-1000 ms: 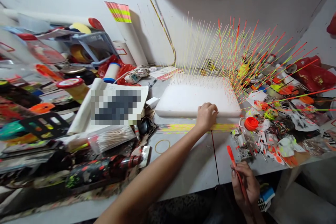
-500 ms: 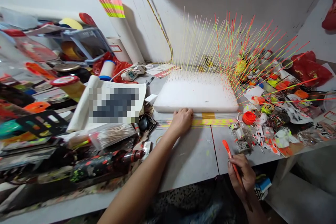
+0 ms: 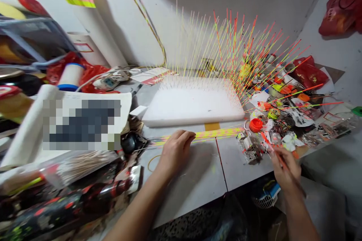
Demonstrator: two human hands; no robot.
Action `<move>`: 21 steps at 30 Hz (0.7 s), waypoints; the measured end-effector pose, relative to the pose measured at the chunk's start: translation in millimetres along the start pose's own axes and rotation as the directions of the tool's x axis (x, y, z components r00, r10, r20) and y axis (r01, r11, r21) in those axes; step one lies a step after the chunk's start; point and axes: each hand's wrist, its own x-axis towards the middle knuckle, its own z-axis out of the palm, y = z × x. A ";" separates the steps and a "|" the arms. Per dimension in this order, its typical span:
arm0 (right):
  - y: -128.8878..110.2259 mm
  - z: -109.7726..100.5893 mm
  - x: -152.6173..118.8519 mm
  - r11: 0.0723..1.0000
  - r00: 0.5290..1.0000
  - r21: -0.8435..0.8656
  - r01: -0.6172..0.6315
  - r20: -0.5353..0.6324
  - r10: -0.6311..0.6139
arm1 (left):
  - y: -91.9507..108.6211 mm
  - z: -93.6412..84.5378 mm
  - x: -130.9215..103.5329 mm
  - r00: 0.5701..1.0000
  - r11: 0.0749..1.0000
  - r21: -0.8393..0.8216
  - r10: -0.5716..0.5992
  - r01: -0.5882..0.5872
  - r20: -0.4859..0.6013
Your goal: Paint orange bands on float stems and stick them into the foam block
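My left hand [image 3: 178,148] rests at the row of thin yellow-and-pink sticks [image 3: 215,133] lying on the table, its fingers pinched together over them; whether a stick is between them is too small to tell. My right hand [image 3: 287,165] is wrapped round a brush [image 3: 279,158] with an orange-red tip, held just below an open pot of orange-red paint [image 3: 256,124]. Behind the sticks lies a white foam block [image 3: 195,107], with many thin yellow and red rods [image 3: 234,52] standing in it and fanning outward.
Paint-stained scraps and small pots [image 3: 283,122] crowd the right side. On the left are a partly unrolled paper [image 3: 126,116], a bag of cotton swabs [image 3: 85,163] and a dark paint-spotted bottle [image 3: 65,207]. The table's front edge [image 3: 192,209] runs below my hands.
My left hand has come away from the foam block's front edge to the lying sticks. My right hand has carried the brush up and right, near the orange-red pot. The view has shifted right.
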 end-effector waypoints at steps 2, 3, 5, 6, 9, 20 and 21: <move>16.1 -5.8 30.2 0.980 0.983 -0.087 -0.180 0.016 0.182 | -2.3 2.4 -0.3 0.999 0.999 -0.030 0.014 -0.015 -0.030; 23.3 -6.0 45.1 0.975 0.976 -0.096 -0.198 0.070 0.205 | -2.6 3.3 -0.1 0.999 0.999 -0.039 0.017 -0.018 -0.038; 34.8 -1.3 71.4 0.977 0.973 -0.137 -0.165 0.137 0.183 | -2.2 4.4 0.2 0.999 0.999 -0.047 0.022 -0.024 -0.046; 38.9 3.1 81.9 0.978 0.975 -0.170 -0.123 0.163 0.151 | -1.7 4.7 0.2 0.999 0.999 -0.045 0.023 -0.025 -0.049; 45.8 19.6 101.9 0.966 0.963 -0.257 -0.009 0.257 0.078 | -0.8 4.7 -0.8 0.998 0.999 -0.008 0.033 -0.033 -0.049; 46.7 34.2 108.1 0.940 0.925 -0.335 0.068 0.374 0.066 | 7.6 -2.3 -2.0 0.999 0.996 0.084 -0.042 0.039 0.033; 45.3 31.6 107.7 0.938 0.926 -0.338 0.078 0.373 0.057 | 7.8 -2.5 -1.9 0.998 0.996 0.075 -0.050 0.047 0.044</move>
